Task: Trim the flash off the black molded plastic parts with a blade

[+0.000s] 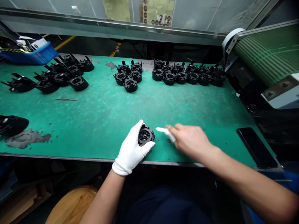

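Note:
My left hand (133, 147), in a white glove, is closed around a round black plastic part (145, 135) just above the bench near its front edge. The part's ringed face, with a hub in the middle, is turned up toward me; its underside is hidden. My right hand (190, 140) is bare and sits just to the right of it. Its fingers pinch a slim white piece (165, 130) whose narrow end points left at the black part, with a small gap between them. Motion blurs this white piece, and its kind is unclear.
Similar black parts stand in groups on the green bench (98, 109): left (62, 76), middle (130, 84) and right (169, 77). A blue bin (44, 54) is at back left, a phone (257, 147) at right. A green conveyor belt (271, 53) rises at back right; a wooden stool (72, 205) is below.

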`<control>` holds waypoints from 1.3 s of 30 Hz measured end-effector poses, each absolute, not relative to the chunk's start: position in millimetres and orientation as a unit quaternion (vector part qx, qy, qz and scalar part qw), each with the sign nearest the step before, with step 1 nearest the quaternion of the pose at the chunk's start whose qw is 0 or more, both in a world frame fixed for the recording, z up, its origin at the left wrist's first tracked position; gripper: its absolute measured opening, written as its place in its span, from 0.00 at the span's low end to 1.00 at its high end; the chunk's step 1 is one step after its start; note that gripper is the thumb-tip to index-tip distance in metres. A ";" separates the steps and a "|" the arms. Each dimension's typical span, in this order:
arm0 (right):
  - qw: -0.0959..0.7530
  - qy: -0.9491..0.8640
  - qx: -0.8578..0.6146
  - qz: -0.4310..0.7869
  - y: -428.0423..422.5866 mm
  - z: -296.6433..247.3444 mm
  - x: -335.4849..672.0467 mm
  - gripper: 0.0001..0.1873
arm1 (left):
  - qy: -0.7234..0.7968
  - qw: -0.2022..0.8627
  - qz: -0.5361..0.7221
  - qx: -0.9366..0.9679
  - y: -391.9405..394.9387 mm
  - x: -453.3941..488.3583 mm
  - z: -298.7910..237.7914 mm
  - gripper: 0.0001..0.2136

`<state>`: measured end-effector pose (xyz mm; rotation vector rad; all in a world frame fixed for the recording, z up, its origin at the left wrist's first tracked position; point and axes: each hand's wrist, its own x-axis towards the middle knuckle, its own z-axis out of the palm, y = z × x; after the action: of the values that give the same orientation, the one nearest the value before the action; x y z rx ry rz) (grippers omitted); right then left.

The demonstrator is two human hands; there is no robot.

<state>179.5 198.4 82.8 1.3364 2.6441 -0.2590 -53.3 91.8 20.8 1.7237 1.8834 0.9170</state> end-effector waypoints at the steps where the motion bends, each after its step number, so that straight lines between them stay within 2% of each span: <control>1: 0.082 0.868 0.485 -0.074 209.0 81.9 186.7 0.23 | 0.678 0.215 0.328 0.621 92.4 -53.9 22.2 0.39; 4: 0.058 0.849 0.521 -0.071 226.4 80.3 208.5 0.26 | 0.674 0.223 0.323 0.626 92.7 -52.6 25.8 0.38; 6: 0.005 0.860 0.492 -0.133 217.1 78.4 216.9 0.28 | 0.660 0.237 0.314 0.640 90.2 -46.7 26.9 0.39; 9: -0.058 0.874 0.400 -0.270 180.8 72.2 219.4 0.21 | 0.637 0.260 0.299 0.661 81.9 -31.8 26.6 0.40; 13: -0.058 0.867 0.361 -0.340 143.3 61.4 222.1 0.17 | 0.627 0.281 0.298 0.663 71.5 -16.5 28.2 0.41; 18: -0.048 0.869 0.368 -0.328 141.2 54.5 230.6 0.17 | 0.647 0.250 0.328 0.641 71.4 -5.8 33.3 0.44; 21: -0.039 0.875 0.361 -0.320 145.1 56.5 228.3 0.17 | 0.660 0.216 0.352 0.627 73.5 1.7 31.9 0.41; 25: -0.007 0.887 0.355 -0.294 148.1 59.1 220.5 0.19 | 0.673 0.222 0.363 0.605 74.2 6.7 26.2 0.36; 34: 0.053 0.899 0.375 -0.220 144.7 65.2 213.4 0.26 | 0.666 0.230 0.377 0.601 74.6 5.8 21.7 0.36; 39: 0.080 0.899 0.383 -0.195 142.1 73.1 209.9 0.26 | 0.664 0.220 0.375 0.608 74.9 5.6 20.4 0.36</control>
<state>209.9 142.1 73.1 1.1463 2.6896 -0.5821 5.6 74.9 20.4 1.6803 1.8367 1.0381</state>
